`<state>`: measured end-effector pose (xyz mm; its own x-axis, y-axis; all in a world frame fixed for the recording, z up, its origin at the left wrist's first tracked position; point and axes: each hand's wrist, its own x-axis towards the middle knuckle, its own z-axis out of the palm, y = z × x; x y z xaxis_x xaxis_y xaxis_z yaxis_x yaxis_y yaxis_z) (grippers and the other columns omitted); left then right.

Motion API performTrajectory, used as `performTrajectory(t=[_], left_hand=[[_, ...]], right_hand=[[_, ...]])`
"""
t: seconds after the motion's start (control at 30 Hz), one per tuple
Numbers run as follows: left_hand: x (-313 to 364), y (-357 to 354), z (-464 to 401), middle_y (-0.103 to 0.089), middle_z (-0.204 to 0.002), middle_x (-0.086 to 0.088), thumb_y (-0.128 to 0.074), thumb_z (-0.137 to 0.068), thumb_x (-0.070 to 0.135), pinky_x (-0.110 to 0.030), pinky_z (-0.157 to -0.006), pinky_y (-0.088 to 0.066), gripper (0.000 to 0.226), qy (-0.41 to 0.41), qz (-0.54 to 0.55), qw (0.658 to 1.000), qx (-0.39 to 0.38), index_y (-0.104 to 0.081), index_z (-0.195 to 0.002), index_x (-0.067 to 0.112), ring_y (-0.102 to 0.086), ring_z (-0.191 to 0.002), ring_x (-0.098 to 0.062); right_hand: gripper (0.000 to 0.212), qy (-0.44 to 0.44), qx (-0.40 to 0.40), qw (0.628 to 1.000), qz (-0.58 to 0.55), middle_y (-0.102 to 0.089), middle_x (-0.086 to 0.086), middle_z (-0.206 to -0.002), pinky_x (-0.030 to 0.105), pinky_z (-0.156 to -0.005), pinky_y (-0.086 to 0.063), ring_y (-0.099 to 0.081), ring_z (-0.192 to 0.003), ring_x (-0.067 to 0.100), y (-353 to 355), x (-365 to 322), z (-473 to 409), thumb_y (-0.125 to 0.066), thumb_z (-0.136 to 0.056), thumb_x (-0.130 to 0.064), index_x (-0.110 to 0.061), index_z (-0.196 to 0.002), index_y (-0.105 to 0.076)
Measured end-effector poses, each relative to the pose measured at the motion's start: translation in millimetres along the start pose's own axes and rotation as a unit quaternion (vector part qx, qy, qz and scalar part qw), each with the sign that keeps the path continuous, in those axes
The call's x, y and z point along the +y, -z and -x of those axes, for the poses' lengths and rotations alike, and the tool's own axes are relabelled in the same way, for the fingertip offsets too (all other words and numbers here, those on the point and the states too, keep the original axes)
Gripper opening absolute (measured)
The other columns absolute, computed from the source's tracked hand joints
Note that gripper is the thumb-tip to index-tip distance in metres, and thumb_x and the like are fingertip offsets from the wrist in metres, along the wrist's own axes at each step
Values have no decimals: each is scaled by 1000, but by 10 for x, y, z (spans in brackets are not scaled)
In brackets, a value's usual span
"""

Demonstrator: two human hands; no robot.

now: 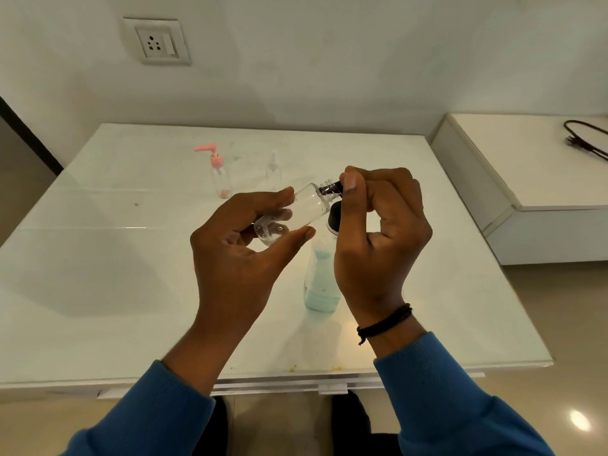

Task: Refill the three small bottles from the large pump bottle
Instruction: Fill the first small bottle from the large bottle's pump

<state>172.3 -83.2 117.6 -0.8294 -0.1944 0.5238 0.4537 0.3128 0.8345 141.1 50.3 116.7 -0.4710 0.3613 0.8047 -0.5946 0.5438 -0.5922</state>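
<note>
Your left hand (pixel 230 245) gripped a small clear plastic bottle (pixel 296 212), tilted; your right hand (pixel 378 232) pinched its black cap (pixel 332 189). The large bottle of blue liquid (pixel 320 284) stood on the white glass-topped table (pixel 98 258) beneath.

Left hand (pixel 237 245) curls in a loose grip; right hand (pixel 378 232) pinches thumb against fingertips.

The pink-pump bottle (pixel 219 172) and clear spray bottle (pixel 273 171) are blocking the table's (pixel 98 258) far edge; its left half is lying open.
</note>
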Motion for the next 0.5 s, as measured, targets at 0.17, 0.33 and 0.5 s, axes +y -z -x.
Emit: performTrajectory(t=[0.17, 0.33, 0.5], left_hand=[[9, -9, -4, -73, -105, 4, -87, -75, 20, -17, -84, -55, 43, 2, 1, 1000, 2, -72, -114, 7, -71, -98, -12], [7, 5, -3, -73, -106, 5, -87, -75, 18, -16, -85, -55, 43, 6, 7, 1000, 3, -72, -114, 7, -71, -99, -11], [-9, 2, -1, -74, -105, 1, -88, -75, 18, -23, -85, -58, 43, 7, 11, 1000, -1, -72, -114, 7, -72, -99, -19]], right_hand=[[22, -5, -2, 1000, -5, -68, 5, -84, 53, -63, -47, -61, -77, 26, 21, 34, 19, -59, -97, -10, 0, -82, -72], [23, 2, 2, 1000, 0, -68, 4, -81, 51, -63, -47, -59, -75, 23, 10, -11, -7, -60, -97, -9, 0, -80, -72], [22, -9, 1, 1000, -6, -69, 5, -85, 54, -63, -49, -62, -78, 25, 12, 40, 53, -59, -98, -10, 0, -84, -72]])
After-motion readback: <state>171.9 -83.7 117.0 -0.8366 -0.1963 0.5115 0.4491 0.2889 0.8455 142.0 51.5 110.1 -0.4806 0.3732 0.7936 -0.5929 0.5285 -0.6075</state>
